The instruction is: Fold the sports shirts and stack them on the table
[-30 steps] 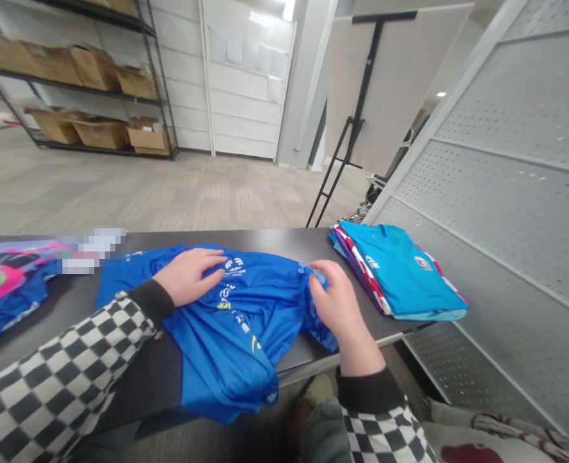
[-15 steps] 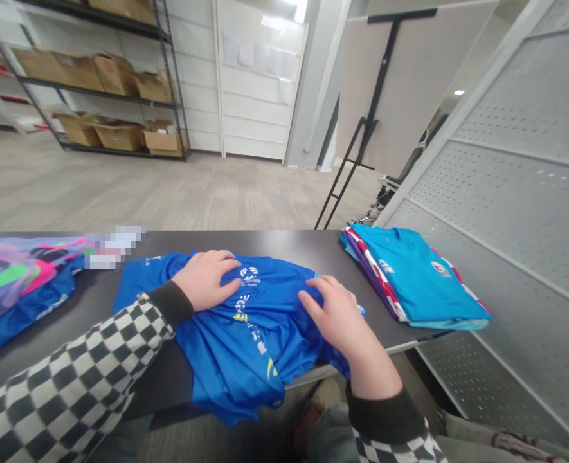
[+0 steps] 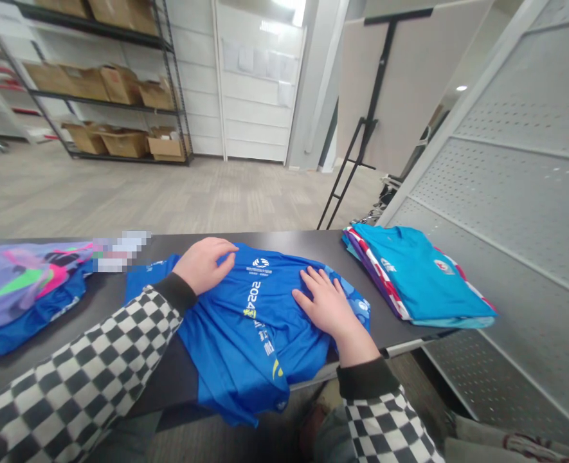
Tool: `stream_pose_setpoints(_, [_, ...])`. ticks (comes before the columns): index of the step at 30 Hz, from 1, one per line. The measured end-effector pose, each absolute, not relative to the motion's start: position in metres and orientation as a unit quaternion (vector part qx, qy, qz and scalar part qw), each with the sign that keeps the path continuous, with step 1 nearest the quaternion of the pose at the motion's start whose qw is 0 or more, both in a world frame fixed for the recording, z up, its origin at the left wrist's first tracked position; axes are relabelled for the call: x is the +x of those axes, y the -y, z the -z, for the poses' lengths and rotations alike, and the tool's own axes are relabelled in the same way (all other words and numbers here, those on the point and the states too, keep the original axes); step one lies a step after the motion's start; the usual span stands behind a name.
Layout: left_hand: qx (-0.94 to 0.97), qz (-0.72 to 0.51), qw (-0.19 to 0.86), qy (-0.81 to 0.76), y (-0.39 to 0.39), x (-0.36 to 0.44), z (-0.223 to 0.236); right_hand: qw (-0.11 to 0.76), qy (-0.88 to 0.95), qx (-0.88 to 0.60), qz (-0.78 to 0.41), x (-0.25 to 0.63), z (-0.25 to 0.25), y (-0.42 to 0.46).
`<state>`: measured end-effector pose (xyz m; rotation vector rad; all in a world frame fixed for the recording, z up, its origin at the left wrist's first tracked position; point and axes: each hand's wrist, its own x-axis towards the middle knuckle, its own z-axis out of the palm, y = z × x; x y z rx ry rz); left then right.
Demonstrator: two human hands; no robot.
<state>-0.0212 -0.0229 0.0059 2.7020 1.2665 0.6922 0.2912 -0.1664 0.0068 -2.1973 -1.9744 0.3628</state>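
Observation:
A blue T-shirt point(image 3: 274, 308) with white and yellow print lies spread and wrinkled on the dark table, its lower part hanging over the front edge. At its upper left, my left hand point(image 3: 206, 265) rests on the cloth, thumb apart from the fingers; the fingertips reach the shirt's far edge. My right hand point(image 3: 330, 302) lies flat on the right part of the shirt with fingers spread. Beyond those fingers, a patterned lighter-blue sleeve shows.
On the table point(image 3: 163, 244), a stack of folded shirts point(image 3: 422, 273) stands at the right, bright blue on top. Purple and multicoloured garments point(image 3: 28, 283) lie at the left. A grey perforated panel point(image 3: 520, 161) borders the right side. Shelves with cardboard boxes point(image 3: 125, 141) stand behind.
My right hand has flattened on the shirt, and the cloth there is smoother, with more print and the patterned sleeve showing. My left hand has shifted slightly towards the shirt's far edge.

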Motion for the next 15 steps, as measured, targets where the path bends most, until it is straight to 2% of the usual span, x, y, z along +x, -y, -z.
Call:
stream_pose_setpoints(2, [0.877, -0.211, 0.018, -0.431, 0.025, -0.023, -0.005, 0.095, 0.655, -0.739, -0.125, 0.302, -0.006, 0.165])
stream_pose_setpoints(6, [0.872, -0.074, 0.000, -0.483, 0.032, -0.030, -0.002, 0.109, 0.664, -0.723, -0.153, 0.319, -0.010, 0.169])
stream_pose_setpoints(9, [0.856, -0.026, -0.010, -0.517, 0.038, -0.033, -0.010, 0.097, 0.675, -0.702, -0.206, 0.323, -0.020, 0.179])
stream_pose_setpoints(13, [0.857, -0.034, -0.012, -0.515, 0.046, -0.026, -0.018, 0.163, 0.670, -0.707, -0.157, 0.313, -0.028, 0.184])
stream_pose_setpoints(15, [0.881, -0.066, 0.011, -0.468, 0.050, -0.020, -0.014, 0.160, 0.658, -0.725, -0.127, 0.304, -0.025, 0.183])
